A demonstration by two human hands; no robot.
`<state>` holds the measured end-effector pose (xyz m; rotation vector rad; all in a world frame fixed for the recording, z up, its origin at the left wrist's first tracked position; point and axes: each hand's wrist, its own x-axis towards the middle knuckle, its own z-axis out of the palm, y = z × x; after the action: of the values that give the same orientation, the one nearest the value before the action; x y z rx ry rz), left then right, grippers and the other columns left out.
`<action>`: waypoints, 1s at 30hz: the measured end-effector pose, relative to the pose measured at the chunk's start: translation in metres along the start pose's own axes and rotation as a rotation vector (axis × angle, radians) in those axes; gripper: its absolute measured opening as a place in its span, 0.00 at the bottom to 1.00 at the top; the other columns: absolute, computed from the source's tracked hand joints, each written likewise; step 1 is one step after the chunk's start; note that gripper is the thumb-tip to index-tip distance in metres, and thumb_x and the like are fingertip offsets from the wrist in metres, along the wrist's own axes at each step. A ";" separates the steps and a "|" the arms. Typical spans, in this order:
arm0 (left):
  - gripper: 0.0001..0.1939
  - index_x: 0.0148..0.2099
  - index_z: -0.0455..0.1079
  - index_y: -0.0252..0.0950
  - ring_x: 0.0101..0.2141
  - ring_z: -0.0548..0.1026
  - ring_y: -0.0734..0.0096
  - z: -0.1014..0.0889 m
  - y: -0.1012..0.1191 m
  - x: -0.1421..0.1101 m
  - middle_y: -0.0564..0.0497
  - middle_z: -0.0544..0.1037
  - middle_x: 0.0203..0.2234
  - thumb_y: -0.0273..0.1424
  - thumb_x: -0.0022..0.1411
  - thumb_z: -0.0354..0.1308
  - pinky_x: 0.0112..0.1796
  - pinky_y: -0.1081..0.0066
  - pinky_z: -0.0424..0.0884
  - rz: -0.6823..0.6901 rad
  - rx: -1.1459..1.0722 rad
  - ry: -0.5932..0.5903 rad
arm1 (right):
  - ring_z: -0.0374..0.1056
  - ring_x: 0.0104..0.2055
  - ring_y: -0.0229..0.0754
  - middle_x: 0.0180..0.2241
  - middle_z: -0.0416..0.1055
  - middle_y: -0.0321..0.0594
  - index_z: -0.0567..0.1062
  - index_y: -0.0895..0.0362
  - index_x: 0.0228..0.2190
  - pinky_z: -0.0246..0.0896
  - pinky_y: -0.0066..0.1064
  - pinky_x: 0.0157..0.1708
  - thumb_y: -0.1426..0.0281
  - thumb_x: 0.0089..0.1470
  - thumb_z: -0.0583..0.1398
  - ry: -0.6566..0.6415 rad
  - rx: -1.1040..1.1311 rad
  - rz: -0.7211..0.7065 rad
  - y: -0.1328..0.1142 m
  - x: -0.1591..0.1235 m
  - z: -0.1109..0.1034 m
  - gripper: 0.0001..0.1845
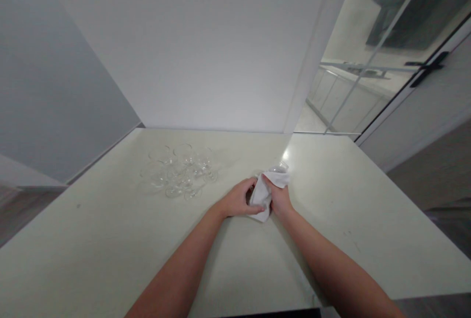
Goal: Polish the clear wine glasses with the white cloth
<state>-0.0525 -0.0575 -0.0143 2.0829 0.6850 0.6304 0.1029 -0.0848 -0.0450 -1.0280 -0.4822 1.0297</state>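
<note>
My left hand (239, 198) curls around the left side of a white cloth (262, 200), its thumb pressed to the front. On the other side, my right hand (280, 200) is closed on the same cloth, with a fold lying over its fingers. Clear glass (281, 166) shows just behind the cloth's top edge. Whether that glass is held inside the cloth or stands behind it, I cannot tell. Both hands rest low over the table, close together.
Several clear stemmed glasses (184, 173) are grouped on the left of the pale table (349, 220). A white wall (213, 63) rises at the table's far edge. A glass-paned partition (353, 77) and a door with a black handle (429, 68) are at the right.
</note>
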 end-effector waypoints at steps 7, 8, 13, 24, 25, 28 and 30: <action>0.26 0.50 0.65 0.36 0.40 0.73 0.63 0.001 -0.005 0.001 0.49 0.74 0.40 0.32 0.48 0.68 0.42 0.66 0.70 -0.015 -0.085 -0.046 | 0.75 0.34 0.42 0.33 0.80 0.37 0.76 0.56 0.34 0.71 0.34 0.37 0.63 0.35 0.75 0.011 -0.007 0.010 0.000 0.001 -0.001 0.23; 0.25 0.50 0.65 0.36 0.40 0.73 0.63 0.001 -0.005 0.001 0.49 0.74 0.40 0.31 0.49 0.67 0.41 0.67 0.70 -0.019 -0.088 -0.053 | 0.75 0.34 0.42 0.33 0.80 0.37 0.76 0.56 0.34 0.71 0.34 0.37 0.64 0.35 0.75 0.012 -0.005 0.009 0.000 0.001 -0.001 0.22; 0.20 0.46 0.65 0.35 0.37 0.72 0.67 -0.002 -0.005 0.002 0.52 0.73 0.36 0.30 0.51 0.63 0.38 0.70 0.69 -0.003 -0.110 -0.066 | 0.74 0.32 0.42 0.32 0.79 0.37 0.76 0.57 0.33 0.71 0.34 0.35 0.64 0.35 0.75 0.014 0.031 0.020 -0.003 -0.001 0.002 0.22; 0.14 0.45 0.66 0.34 0.36 0.70 0.69 -0.004 -0.004 0.001 0.52 0.71 0.35 0.27 0.54 0.59 0.37 0.71 0.67 0.008 -0.165 -0.058 | 0.74 0.31 0.41 0.30 0.78 0.36 0.75 0.57 0.32 0.71 0.32 0.33 0.65 0.33 0.75 0.047 0.065 0.042 -0.005 -0.001 0.005 0.23; 0.14 0.45 0.66 0.35 0.36 0.70 0.69 -0.004 -0.005 0.001 0.52 0.71 0.35 0.27 0.55 0.59 0.37 0.71 0.67 0.007 -0.192 -0.057 | 0.74 0.31 0.41 0.30 0.78 0.35 0.75 0.57 0.32 0.71 0.32 0.33 0.65 0.32 0.75 0.055 0.073 0.042 -0.005 -0.001 0.005 0.23; 0.14 0.45 0.64 0.35 0.36 0.71 0.69 -0.003 -0.010 0.001 0.52 0.71 0.36 0.30 0.57 0.61 0.38 0.70 0.68 -0.007 -0.294 -0.049 | 0.73 0.31 0.41 0.30 0.78 0.35 0.76 0.57 0.31 0.72 0.32 0.33 0.66 0.32 0.75 0.093 0.104 0.050 -0.006 0.000 0.006 0.23; 0.14 0.44 0.64 0.35 0.36 0.71 0.70 -0.002 -0.012 0.001 0.52 0.71 0.36 0.31 0.58 0.62 0.39 0.70 0.68 -0.019 -0.349 -0.040 | 0.73 0.30 0.41 0.30 0.78 0.36 0.76 0.57 0.31 0.72 0.32 0.33 0.66 0.31 0.75 0.107 0.114 0.061 -0.006 0.000 0.007 0.23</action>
<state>-0.0556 -0.0496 -0.0228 1.7596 0.5286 0.6453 0.1007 -0.0828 -0.0365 -0.9951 -0.3029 1.0386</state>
